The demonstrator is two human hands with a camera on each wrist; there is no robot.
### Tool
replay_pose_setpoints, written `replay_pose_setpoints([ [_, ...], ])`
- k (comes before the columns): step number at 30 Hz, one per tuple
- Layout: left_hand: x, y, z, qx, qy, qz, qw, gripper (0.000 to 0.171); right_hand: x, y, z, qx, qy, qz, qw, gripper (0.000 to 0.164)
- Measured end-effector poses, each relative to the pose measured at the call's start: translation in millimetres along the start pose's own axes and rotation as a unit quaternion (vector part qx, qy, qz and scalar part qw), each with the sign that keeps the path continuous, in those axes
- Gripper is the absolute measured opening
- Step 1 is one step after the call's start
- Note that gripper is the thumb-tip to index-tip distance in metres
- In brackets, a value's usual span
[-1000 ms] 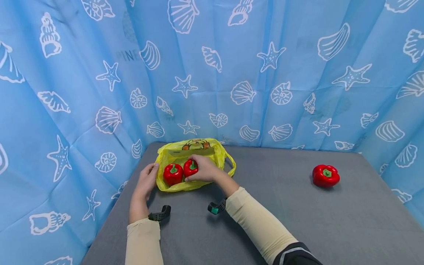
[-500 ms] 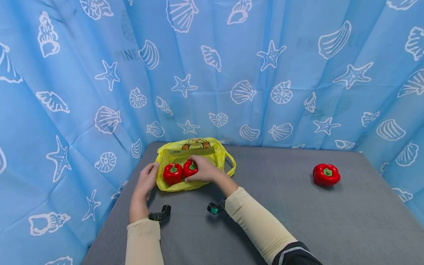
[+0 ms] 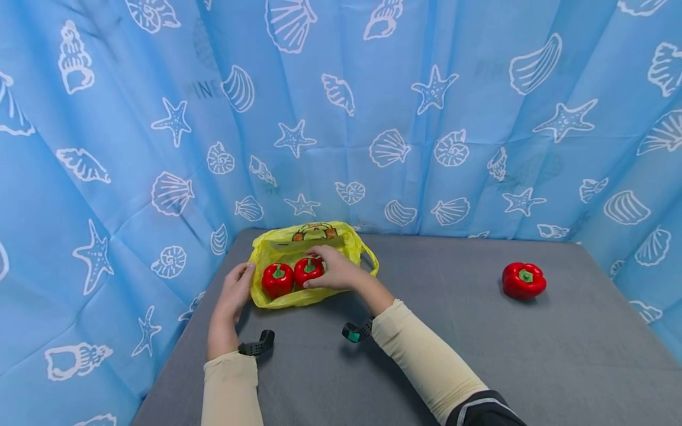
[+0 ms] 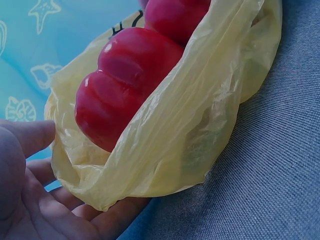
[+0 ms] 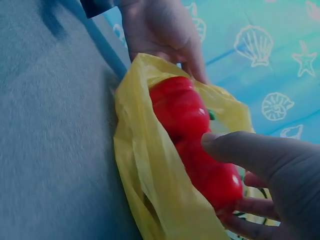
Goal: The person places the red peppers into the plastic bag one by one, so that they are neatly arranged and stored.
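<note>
A yellow plastic bag (image 3: 348, 239) lies on the grey table with its mouth open. Two red bell peppers, a left one (image 3: 277, 281) and a right one (image 3: 306, 272), sit side by side inside it, green stems up. My left hand (image 3: 234, 293) holds the bag's left edge; the left wrist view has the thumb at the rim and the fingers behind the plastic (image 4: 200, 125). My right hand (image 3: 343, 273) is in the bag's mouth beside the right pepper, its fingers loosely spread around it. In the right wrist view the thumb (image 5: 240, 150) overlaps that pepper.
A third red bell pepper (image 3: 524, 281) lies far off on the right side of the grey table (image 3: 453, 331). A blue curtain (image 3: 394, 106) with white seashells and starfish hangs behind and along the left. The bag's handle loop (image 3: 370, 260) sticks out at its right.
My right hand has loosened and drawn slightly right, uncovering more of the right bell pepper, which stays in the bag. The left hand keeps its place on the bag's edge.
</note>
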State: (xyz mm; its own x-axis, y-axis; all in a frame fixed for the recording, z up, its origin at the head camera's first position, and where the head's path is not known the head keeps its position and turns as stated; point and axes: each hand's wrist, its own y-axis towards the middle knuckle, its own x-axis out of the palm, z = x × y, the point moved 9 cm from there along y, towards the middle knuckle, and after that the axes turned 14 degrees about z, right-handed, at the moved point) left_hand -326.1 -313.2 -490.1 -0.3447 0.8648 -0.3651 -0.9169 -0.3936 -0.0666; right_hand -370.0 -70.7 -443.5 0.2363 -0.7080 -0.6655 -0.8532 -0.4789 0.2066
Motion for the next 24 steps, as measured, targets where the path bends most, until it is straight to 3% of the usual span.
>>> replay_pose_setpoints([
  [9,-0.8,-0.1,-0.4,-0.007,0.006,-0.003,1.0,0.066,-39,-30,3,-0.03,0.034,0.032,0.998,0.066],
  [14,-1.8,0.9,0.5,0.001,0.009,0.001,1.0,0.065,-71,-54,6,-0.051,0.048,0.072,0.995,0.06],
  [24,2.2,0.7,-0.2,-0.002,0.007,-0.006,1.0,0.067,-141,-120,45,-0.051,0.006,0.167,0.985,0.053],
])
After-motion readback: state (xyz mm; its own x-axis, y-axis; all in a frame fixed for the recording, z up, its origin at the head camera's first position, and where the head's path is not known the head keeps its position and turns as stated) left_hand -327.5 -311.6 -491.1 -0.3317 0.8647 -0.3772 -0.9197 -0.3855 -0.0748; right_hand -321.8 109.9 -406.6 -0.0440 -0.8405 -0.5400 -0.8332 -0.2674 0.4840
